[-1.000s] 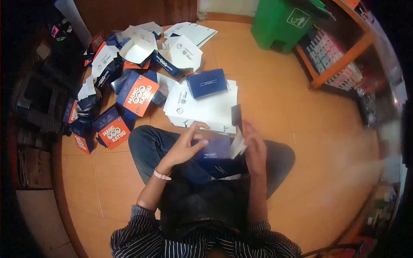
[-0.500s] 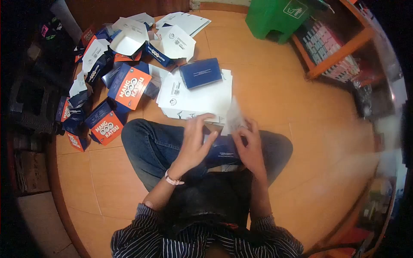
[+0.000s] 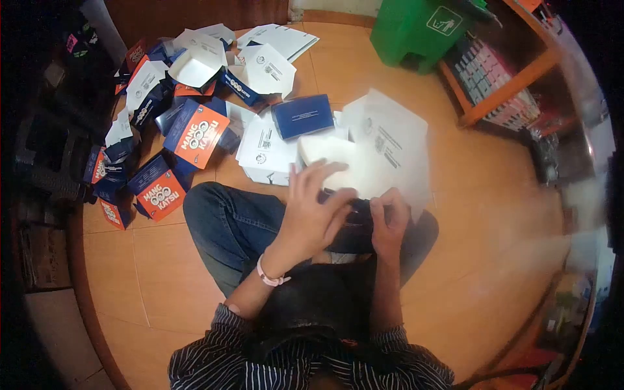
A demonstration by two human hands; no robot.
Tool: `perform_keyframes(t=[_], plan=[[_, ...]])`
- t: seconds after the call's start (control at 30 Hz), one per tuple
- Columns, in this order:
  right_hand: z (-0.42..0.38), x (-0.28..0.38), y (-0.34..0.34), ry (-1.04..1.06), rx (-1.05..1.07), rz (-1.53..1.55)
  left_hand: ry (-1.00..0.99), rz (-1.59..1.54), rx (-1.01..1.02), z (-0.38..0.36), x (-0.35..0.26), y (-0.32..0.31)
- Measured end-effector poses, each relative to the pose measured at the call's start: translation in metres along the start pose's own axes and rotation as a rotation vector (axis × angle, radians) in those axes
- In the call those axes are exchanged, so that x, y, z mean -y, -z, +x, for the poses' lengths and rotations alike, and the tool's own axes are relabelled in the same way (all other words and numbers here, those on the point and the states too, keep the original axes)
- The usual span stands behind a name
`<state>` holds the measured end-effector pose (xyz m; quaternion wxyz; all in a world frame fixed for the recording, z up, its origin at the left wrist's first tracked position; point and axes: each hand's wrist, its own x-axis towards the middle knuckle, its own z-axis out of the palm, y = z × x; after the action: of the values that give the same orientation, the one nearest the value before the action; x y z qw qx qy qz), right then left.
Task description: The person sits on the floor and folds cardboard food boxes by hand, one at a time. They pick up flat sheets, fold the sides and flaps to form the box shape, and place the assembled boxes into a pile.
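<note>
A paper food box (image 3: 383, 146) stands over my lap with its white inside showing and its printed lid flap spread up to the right. My right hand (image 3: 390, 224) pinches its near right edge. My left hand (image 3: 318, 208) is at the near left side of the box, fingers apart and partly curved over it. Part of the dark blue near wall is hidden behind my fingers. Just beyond lies a stack of flat white box blanks (image 3: 257, 146), with a blue closed box (image 3: 302, 117) on top.
A pile of folded orange and blue boxes (image 3: 197, 132) covers the floor at the left. More flat white sheets (image 3: 286, 40) lie behind it. A green bin (image 3: 416, 32) and a wooden shelf (image 3: 513, 84) stand at the back right.
The box has come up from my lap and opened out, its lid flap now spread to the right. Both hands have shifted right, and my left fingers are now over the box.
</note>
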<state>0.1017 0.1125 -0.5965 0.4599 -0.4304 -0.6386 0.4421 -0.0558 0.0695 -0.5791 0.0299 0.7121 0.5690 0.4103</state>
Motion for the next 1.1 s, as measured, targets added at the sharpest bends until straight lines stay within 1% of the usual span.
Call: perform_keyframes(t=[0.03, 0.1, 0.13, 0.2, 0.27, 0.3, 0.33, 0.37, 0.4, 0.43, 0.47, 0.5, 0.53, 0.6, 0.63, 0.67, 0.73, 0.77, 0.8, 0.83, 0.87, 0.9, 0.93, 0.97, 1.0, 1.07, 1.1], plan=[[0.002, -0.001, 0.001, 0.004, 0.001, 0.0, -0.002, 0.001, -0.004, 0.004, 0.003, 0.0], [0.004, -0.004, 0.003, 0.091, 0.038, 0.072, -0.033, -0.158, 0.159, 0.009, 0.011, 0.003], [0.008, -0.002, 0.001, 0.097, 0.042, 0.075, -0.033, -0.153, 0.155, 0.011, 0.015, 0.006], [0.014, 0.002, -0.005, 0.133, 0.019, 0.005, -0.13, -0.118, 0.184, 0.013, 0.023, 0.013], [0.024, -0.012, -0.014, 0.278, 0.125, -0.099, -0.202, 0.079, -0.044, 0.019, 0.052, 0.007], [0.032, 0.01, -0.02, 0.502, 0.179, -0.22, -0.214, 0.212, -0.157, 0.03, 0.062, 0.015], [0.031, 0.012, -0.021, 0.526, 0.187, -0.257, -0.117, 0.307, -0.22, 0.038, 0.091, 0.013], [0.032, 0.011, -0.021, 0.534, 0.196, -0.278, -0.071, 0.453, -0.378, 0.053, 0.111, 0.018], [0.034, 0.01, -0.02, 0.542, 0.205, -0.3, 0.05, 0.631, -0.536, 0.066, 0.135, 0.02], [0.035, 0.006, -0.018, 0.543, 0.203, -0.299, 0.179, 0.744, -0.596, 0.077, 0.151, 0.021], [0.034, -0.001, -0.014, 0.451, 0.16, -0.311, 0.223, 0.705, -0.637, 0.081, 0.168, 0.014], [0.033, -0.009, -0.011, 0.359, 0.119, -0.322, 0.222, 0.725, -0.503, 0.082, 0.18, 0.0], [0.033, -0.02, -0.01, 0.359, 0.12, -0.323, 0.222, 0.742, -0.367, 0.078, 0.192, -0.02], [0.029, -0.042, -0.008, 0.191, 0.036, -0.219, 0.052, 0.71, 0.258, 0.042, 0.233, -0.096], [0.03, -0.046, -0.007, 0.188, 0.041, -0.221, 0.092, 0.39, 0.433, 0.019, 0.235, -0.127], [0.029, -0.048, -0.004, 0.157, 0.051, -0.175, -0.126, 0.447, 0.69, 0.013, 0.209, -0.124], [0.026, -0.053, 0.0, 0.123, 0.063, -0.128, -0.127, 0.297, 0.87, 0.002, 0.213, -0.153], [0.024, -0.056, 0.001, 0.076, 0.054, -0.089, -0.127, 0.299, 0.871, 0.001, 0.219, -0.16], [0.022, -0.059, 0.003, 0.027, 0.044, -0.051, -0.094, 0.349, 0.914, 0.005, 0.22, -0.161], [0.02, -0.062, 0.004, 0.025, 0.041, -0.049, -0.062, 0.4, 0.956, 0.009, 0.221, -0.162], [0.018, -0.066, 0.006, -0.051, 0.031, -0.007, -0.065, 0.403, 0.959, 0.012, 0.224, -0.16], [0.015, -0.07, 0.006, -0.123, 0.021, 0.037, -0.014, 0.343, 0.853, 0.018, 0.227, -0.153], [0.012, -0.076, 0.006, -0.119, 0.016, 0.042, 0.033, 0.283, 0.745, 0.023, 0.229, -0.146], [0.009, -0.083, 0.006, -0.164, 0.029, 0.025, 0.075, 0.183, 0.621, 0.027, 0.233, -0.142], [0.009, -0.091, 0.005, -0.204, 0.038, 0.01, 0.064, 0.19, 0.618, 0.038, 0.23, -0.135], [0.012, -0.11, 0.004, -0.225, 0.036, 0.033, 0.108, -0.075, 0.447, 0.061, 0.213, -0.11], [0.013, -0.115, 0.004, -0.251, 0.042, 0.053, 0.171, -0.188, 0.417, 0.069, 0.208, -0.104]])
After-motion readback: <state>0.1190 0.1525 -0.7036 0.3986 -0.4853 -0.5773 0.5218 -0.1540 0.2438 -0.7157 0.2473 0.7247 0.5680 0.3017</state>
